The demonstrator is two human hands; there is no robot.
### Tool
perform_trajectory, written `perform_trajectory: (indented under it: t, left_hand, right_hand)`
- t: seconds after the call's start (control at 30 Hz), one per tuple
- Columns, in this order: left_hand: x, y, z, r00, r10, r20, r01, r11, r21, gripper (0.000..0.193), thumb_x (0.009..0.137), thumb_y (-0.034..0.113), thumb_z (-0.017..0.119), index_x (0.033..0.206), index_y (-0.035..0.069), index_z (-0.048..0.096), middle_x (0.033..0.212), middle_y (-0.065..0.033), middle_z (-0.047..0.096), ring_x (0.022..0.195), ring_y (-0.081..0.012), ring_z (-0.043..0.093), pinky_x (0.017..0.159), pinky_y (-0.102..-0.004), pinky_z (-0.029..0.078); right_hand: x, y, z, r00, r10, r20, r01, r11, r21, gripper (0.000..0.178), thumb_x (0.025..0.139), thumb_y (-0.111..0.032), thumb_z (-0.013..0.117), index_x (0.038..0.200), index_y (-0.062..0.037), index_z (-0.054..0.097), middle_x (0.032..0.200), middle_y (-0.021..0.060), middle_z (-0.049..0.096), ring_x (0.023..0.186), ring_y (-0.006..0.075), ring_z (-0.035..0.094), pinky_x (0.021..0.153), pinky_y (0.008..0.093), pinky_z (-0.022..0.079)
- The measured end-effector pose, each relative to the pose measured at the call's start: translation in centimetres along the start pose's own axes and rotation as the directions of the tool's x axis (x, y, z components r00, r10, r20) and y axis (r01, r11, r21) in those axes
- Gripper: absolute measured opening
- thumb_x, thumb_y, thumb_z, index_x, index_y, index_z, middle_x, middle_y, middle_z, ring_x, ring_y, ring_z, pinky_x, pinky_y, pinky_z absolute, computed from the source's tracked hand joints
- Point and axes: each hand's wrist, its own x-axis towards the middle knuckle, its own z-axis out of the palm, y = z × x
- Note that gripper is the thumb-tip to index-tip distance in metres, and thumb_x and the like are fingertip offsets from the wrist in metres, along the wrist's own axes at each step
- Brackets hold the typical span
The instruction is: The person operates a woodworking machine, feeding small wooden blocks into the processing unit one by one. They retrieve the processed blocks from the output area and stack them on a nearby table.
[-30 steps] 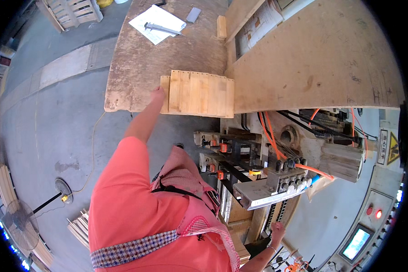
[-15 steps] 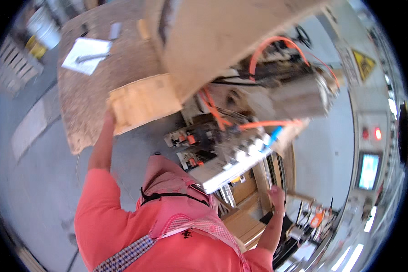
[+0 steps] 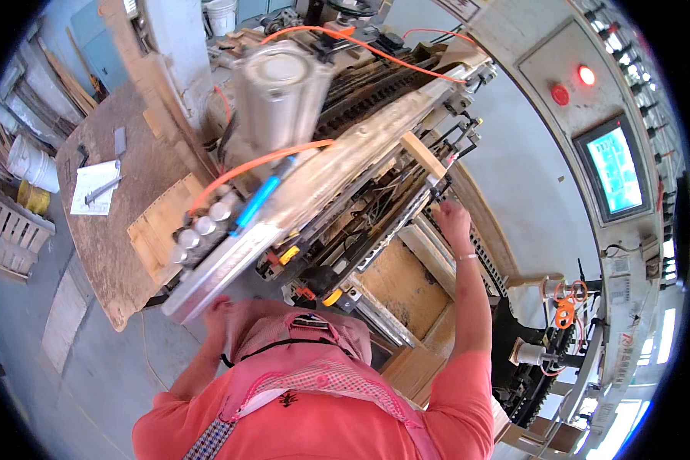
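Right hand (image 3: pixel 453 221) curls near a wooden strip (image 3: pixel 423 155), grip unclear; grey frame (image 3: pixel 540 84) bears a label (image 3: pixel 623 359) (red-lettered).

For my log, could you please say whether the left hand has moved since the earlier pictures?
Yes: judged against the table, the left hand has come off the wooden slats, back toward the apron.

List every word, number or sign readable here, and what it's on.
Wording isn't copied, only placed:
Coral fabric shirt: small dark character.
Pale grey metal machine frame: red and dark lettering, small labels.
Rectangular blue-lit screen: too small to read.
White paper sheet: any writing illegible.
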Motion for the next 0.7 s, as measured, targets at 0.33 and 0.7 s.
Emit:
perform_trajectory:
  t: [0.33, 0.7]
  left_hand:
    - [-6.0, 14.6, 25.8, 0.554, 0.493, 0.670, -0.828, 0.405, 0.387, 0.043, 0.082, 0.017, 0.058, 0.119, 0.000, 0.046, 0.117, -0.0190, 0.054, 0.103, -0.0380, 0.052, 0.089, -0.0432, 0.041]
    - [-5.8, 13.6, 28.0, 0.615, 0.346, 0.709, -0.784, 0.370, 0.499, 0.042, 0.080, 0.016, 0.058, 0.117, 0.001, 0.045, 0.110, -0.0184, 0.056, 0.097, -0.0378, 0.053, 0.084, -0.0450, 0.042]
  right_hand:
    - [14.8, 0.9, 4.2, 0.986, -0.132, 0.099, 0.146, 0.978, -0.146, 0.047, 0.063, -0.037, 0.075, 0.095, -0.0034, 0.065, 0.096, 0.0166, 0.061, 0.096, 0.0314, 0.058, 0.083, 0.0387, 0.048]
    - [18.1, 2.4, 6.9, 0.953, -0.096, 0.288, 0.158, 0.967, -0.199, 0.038, 0.062, -0.034, 0.072, 0.084, -0.0031, 0.065, 0.085, 0.0179, 0.065, 0.082, 0.0327, 0.063, 0.074, 0.0403, 0.052]
